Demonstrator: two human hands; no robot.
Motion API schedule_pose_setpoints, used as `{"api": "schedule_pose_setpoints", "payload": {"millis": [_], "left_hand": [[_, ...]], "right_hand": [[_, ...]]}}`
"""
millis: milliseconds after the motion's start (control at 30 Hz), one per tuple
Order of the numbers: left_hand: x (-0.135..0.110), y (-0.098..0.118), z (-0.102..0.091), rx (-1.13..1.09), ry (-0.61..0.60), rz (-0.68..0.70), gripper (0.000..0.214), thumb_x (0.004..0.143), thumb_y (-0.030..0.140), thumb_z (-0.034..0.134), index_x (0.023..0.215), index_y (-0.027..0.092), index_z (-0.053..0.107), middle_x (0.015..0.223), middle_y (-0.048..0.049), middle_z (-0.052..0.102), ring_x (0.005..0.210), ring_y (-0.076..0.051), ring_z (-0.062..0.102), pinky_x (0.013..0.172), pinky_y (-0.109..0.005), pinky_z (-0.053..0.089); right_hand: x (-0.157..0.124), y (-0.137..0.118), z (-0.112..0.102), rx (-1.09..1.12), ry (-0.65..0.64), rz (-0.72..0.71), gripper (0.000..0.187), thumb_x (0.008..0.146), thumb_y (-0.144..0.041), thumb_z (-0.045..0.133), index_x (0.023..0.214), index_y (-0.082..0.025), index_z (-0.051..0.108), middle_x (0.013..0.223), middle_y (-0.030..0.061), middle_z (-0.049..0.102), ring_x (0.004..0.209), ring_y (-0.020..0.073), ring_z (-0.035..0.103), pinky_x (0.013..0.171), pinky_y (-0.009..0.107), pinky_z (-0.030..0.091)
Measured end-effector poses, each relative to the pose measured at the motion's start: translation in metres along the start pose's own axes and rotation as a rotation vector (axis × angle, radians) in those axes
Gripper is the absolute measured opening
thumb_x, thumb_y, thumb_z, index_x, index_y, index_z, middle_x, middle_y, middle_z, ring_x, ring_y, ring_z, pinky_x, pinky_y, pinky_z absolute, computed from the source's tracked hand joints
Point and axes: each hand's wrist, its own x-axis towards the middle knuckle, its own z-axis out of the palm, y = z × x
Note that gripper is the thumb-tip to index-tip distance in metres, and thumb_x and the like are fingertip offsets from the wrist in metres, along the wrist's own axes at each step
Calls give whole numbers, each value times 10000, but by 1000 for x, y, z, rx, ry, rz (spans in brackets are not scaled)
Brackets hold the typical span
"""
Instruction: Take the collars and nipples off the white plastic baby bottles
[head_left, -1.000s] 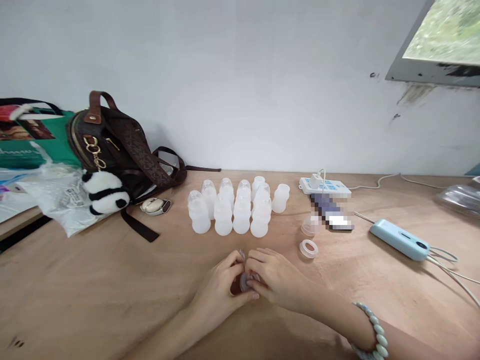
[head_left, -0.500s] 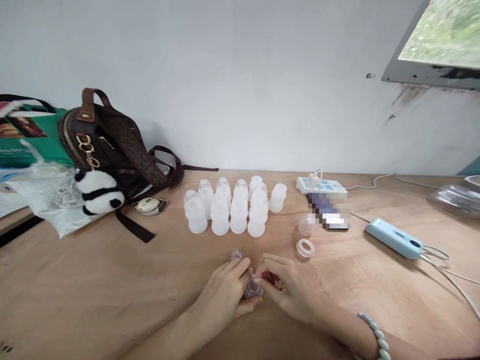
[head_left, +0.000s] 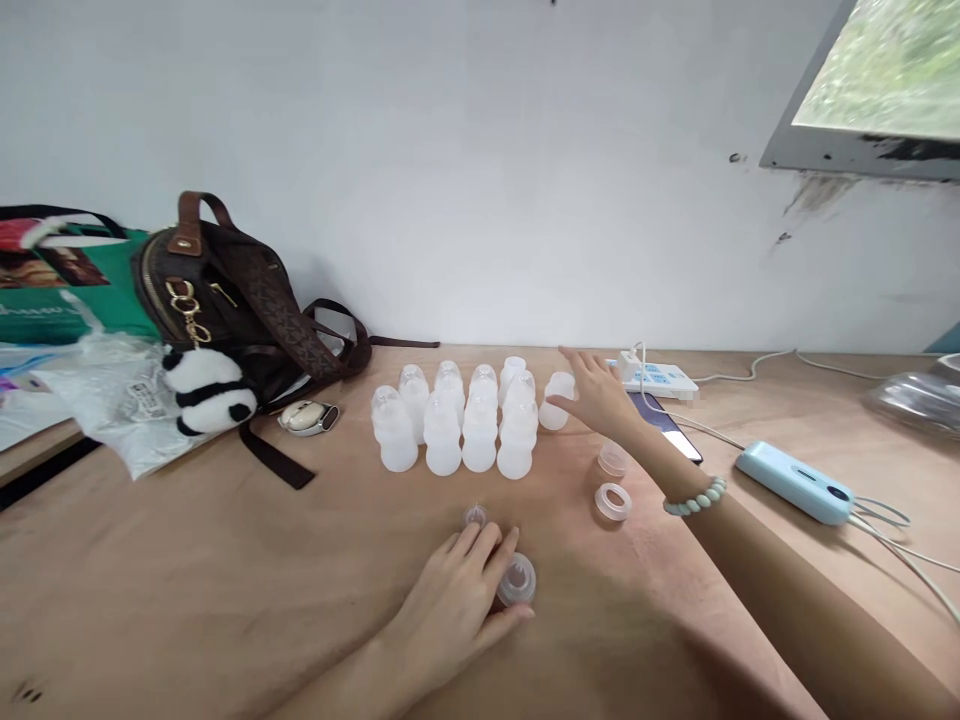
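Several small translucent white bottles [head_left: 450, 420] stand in a cluster at the middle of the wooden table [head_left: 187, 560]. My right hand [head_left: 596, 390] reaches far forward, fingers spread, at a lone uncapped bottle [head_left: 556, 400] at the cluster's right end. My left hand [head_left: 457, 595] rests near the front edge, its fingers curled round a clear nipple cap [head_left: 517, 580]. Another small clear nipple [head_left: 474, 515] lies just beyond that hand. A clear cap [head_left: 613, 459] and a white ring [head_left: 613, 501] lie to the right.
A brown bag [head_left: 232, 290] with a panda plush [head_left: 206, 390], a small mouse-like device [head_left: 307, 416] and plastic bags [head_left: 112, 390] sit at the left. A power strip [head_left: 660, 378], a phone [head_left: 667, 425], a light-blue device [head_left: 795, 482] with cables lie at the right.
My right hand has left the cap held in front of me and stretched forward to the uncapped bottle. My left hand now holds the nipple cap alone on the table.
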Motion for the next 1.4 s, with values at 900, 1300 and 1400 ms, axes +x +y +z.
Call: {"api": "schedule_pose_setpoints", "payload": {"millis": [900, 1300, 1400], "left_hand": [[16, -11, -38, -1181, 710, -643, 243, 873, 417, 618, 986, 213, 550, 976, -10, 591, 780, -155, 577, 631, -244, 467], [18, 2, -60, -1878, 328, -940, 277, 848, 414, 579, 865, 137, 587, 684, 0, 587, 418, -52, 393, 459, -204, 322], [17, 3, -64, -1871, 244, -966, 299, 849, 429, 571, 836, 133, 607, 665, -11, 582, 410, -57, 385, 439, -207, 298]], "right_hand": [[-123, -88, -23, 547, -584, -91, 270, 749, -226, 813, 980, -187, 678, 992, 52, 629, 750, 180, 634, 642, 302, 531], [-99, -81, -66, 630, 2, -507, 407, 956, -49, 511, 1247, -314, 613, 1270, 67, 639, 1092, 191, 661, 809, 328, 599], [-99, -82, -67, 638, -26, -525, 403, 975, -79, 497, 1277, -322, 606, 1295, 62, 644, 1079, 182, 670, 811, 318, 603]]}}
